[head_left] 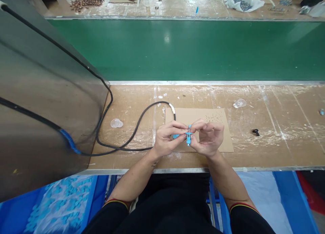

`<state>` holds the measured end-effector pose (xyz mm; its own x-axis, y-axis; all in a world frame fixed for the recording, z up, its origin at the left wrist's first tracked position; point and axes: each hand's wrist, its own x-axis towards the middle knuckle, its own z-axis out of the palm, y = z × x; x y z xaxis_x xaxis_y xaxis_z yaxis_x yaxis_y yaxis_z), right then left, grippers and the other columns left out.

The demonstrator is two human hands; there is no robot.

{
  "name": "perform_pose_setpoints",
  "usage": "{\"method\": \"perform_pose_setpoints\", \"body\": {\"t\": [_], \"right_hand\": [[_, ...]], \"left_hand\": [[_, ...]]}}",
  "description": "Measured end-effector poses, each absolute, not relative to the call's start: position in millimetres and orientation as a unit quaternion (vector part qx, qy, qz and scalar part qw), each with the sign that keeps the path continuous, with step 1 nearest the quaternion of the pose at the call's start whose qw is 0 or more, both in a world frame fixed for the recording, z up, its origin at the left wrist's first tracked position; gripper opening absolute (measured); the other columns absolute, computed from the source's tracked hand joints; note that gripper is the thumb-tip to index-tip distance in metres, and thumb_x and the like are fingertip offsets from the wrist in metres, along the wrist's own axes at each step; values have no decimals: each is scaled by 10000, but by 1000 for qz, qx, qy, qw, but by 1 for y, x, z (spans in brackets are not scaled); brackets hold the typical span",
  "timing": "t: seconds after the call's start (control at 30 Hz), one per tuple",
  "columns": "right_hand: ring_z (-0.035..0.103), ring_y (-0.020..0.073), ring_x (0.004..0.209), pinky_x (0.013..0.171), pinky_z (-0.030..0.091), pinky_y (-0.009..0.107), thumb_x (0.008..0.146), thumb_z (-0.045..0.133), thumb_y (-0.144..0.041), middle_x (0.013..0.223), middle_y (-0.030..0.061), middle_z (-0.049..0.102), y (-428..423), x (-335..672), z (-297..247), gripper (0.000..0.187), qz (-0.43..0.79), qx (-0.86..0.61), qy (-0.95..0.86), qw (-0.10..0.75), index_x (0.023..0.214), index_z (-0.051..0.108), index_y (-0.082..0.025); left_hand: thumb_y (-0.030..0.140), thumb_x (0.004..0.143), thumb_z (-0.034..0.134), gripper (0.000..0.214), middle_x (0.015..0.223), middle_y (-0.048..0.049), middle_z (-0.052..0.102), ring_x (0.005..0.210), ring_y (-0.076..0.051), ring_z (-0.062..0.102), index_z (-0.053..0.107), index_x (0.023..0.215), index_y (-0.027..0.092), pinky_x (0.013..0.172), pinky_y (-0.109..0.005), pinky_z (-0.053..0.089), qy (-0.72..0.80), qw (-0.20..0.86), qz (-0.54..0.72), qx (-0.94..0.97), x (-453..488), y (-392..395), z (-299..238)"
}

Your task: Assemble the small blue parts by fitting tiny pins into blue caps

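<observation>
A small blue plastic part (188, 139) is held between my two hands, above a flat piece of cardboard (198, 114). My left hand (169, 136) pinches it from the left, fingers and thumb pressed together. From the other side my right hand (208, 136) grips the same part between thumb and forefinger, its other fingers curled. Another bit of blue (175, 136) shows between the fingers of my left hand; its shape is mostly hidden. Many tiny dark pieces (213, 117) lie scattered on the cardboard's far right corner.
A black cable (138, 125) loops over the bench on the left, beside a metal cabinet wall (50, 78). Clear plastic cups (116, 123) and a black fitting (256, 132) lie about. Beyond runs a green conveyor belt (177, 51). Blue bins (88, 203) stand below the bench edge.
</observation>
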<state>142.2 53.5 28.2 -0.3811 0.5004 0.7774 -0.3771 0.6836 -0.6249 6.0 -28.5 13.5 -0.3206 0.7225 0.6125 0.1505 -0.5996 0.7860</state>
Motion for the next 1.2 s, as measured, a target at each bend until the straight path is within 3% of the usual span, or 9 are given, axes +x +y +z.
{"method": "perform_pose_setpoints", "body": {"t": [0.3,0.53,0.83,1.03,1.2], "right_hand": [[596,141,606,571,545,282,850,686,-83,811,-57,685,55,143,28,485,376,-39,-742,553,1199,454,-327],[627,164,634,597,572,325,921,661,-141,809,-31,671,55,141,28,430,348,-59,-748,562,1277,487,-310],[602,142,625,566,532,280,892,678,-90,800,-48,652,51,139,28,419,371,-66,-730,569,1194,484,-307],[638,167,746,609,575,309,874,705,-69,917,5,668,58,139,22,581,269,-61,-765,582,1371,515,-302],[666,176,850,618,591,308,905,706,-82,984,45,651,64,144,21,340,105,-68,-824,553,1175,699,-289]], "left_hand": [[218,901,806,104,966,-52,818,850,-143,790,832,993,258,765,-256,652,389,222,719,532,10,-30,13],[348,880,835,125,919,-75,813,830,-162,791,831,880,223,711,-260,646,396,340,721,455,13,-28,10],[357,884,824,115,901,-61,813,822,-154,777,831,880,243,748,-286,645,425,282,711,484,11,-27,9],[465,731,938,306,806,-27,746,652,-104,669,781,743,202,568,-229,543,367,492,731,300,17,-23,5],[459,588,1013,422,752,5,679,589,-63,591,715,648,166,534,-204,487,357,596,691,202,11,-23,15]]}}
